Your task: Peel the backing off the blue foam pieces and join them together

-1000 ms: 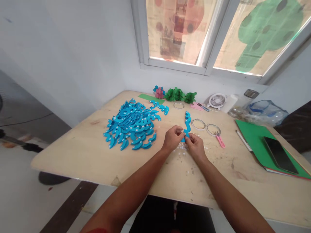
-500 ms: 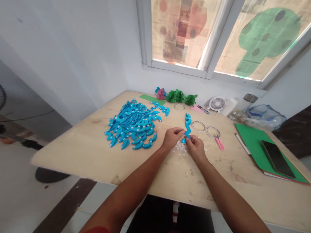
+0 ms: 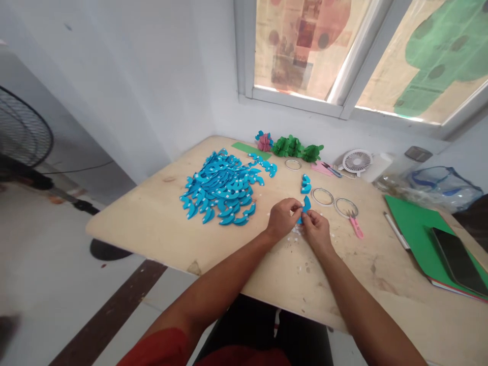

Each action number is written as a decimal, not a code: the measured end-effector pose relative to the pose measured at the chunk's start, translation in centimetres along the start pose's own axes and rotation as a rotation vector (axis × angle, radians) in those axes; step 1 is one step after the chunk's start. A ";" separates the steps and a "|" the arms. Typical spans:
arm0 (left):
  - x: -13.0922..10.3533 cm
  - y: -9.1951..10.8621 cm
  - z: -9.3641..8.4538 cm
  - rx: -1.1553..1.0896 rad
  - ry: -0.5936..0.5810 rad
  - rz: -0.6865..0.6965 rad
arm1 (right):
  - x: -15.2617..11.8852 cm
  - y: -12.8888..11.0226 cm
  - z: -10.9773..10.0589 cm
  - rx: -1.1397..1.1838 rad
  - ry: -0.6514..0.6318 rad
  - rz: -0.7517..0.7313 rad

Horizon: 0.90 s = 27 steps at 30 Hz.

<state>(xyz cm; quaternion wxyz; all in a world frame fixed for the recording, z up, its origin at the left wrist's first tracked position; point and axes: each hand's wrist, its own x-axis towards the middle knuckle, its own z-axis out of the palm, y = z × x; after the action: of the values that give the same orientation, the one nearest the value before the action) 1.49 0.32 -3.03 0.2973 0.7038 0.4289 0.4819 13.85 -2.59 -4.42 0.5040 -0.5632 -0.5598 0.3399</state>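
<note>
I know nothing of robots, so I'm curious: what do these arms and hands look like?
They are a person's. The left hand and right hand wear no gloves, and no watch or cable shows. The left arm has a red sleeve above its bare forearm; the right arm is bare as far as it shows.

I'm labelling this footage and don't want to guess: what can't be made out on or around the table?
All in the head view:
Held blue piece: partly hidden by the left hand and right hand.
Blue pile: lower pieces covered by upper ones.
White scraps: too small to tell shapes.
Black fan: cut off by the left edge.
Green folder: cut off by the right edge.
</note>
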 end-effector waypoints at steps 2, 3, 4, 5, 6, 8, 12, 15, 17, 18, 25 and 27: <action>0.3 0.2 -0.5 0.016 0.007 -0.022 | 0.0 0.1 -0.1 0.047 0.002 0.044; 0.6 0.3 -0.9 0.035 0.013 -0.035 | 0.1 0.2 -0.1 0.080 0.004 0.077; 1.0 0.5 -1.6 0.067 0.012 -0.046 | 0.1 0.3 -0.1 0.116 0.019 0.110; 1.3 0.7 -2.4 0.110 -0.001 -0.054 | 0.2 0.4 -0.1 0.152 0.030 0.137; 1.6 0.9 -3.4 0.163 -0.041 -0.053 | 0.2 0.4 0.0 0.183 0.047 0.155; 1.8 1.1 -5.8 0.275 -0.114 -0.046 | 0.2 0.4 0.0 0.224 0.064 0.178; -0.2 0.4 -10.5 0.605 -0.082 -0.094 | 0.2 0.1 -0.1 0.258 0.060 0.181; -2.9 -0.7 -12.2 0.810 -0.111 -0.090 | 0.2 -0.2 -0.1 0.251 0.051 0.180; -4.2 -1.3 -12.4 0.941 -0.120 -0.091 | 0.2 -0.4 -0.2 0.253 0.053 0.180; -4.6 -1.4 -12.3 1.008 -0.120 -0.098 | 0.2 -0.5 -0.2 0.257 0.051 0.180; -4.3 -1.3 -10.8 1.054 0.016 0.014 | 0.0 -1.2 -0.3 0.339 0.015 0.177; -3.9 -1.3 -9.8 0.988 0.112 0.096 | -0.1 -1.1 -0.2 0.412 -0.038 0.178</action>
<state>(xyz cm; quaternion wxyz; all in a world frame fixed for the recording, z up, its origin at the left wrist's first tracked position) -8.77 -2.55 -2.27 -0.1179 0.7526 0.5883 0.2712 13.67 -2.89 -3.37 0.5656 -0.4890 -0.4360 0.5009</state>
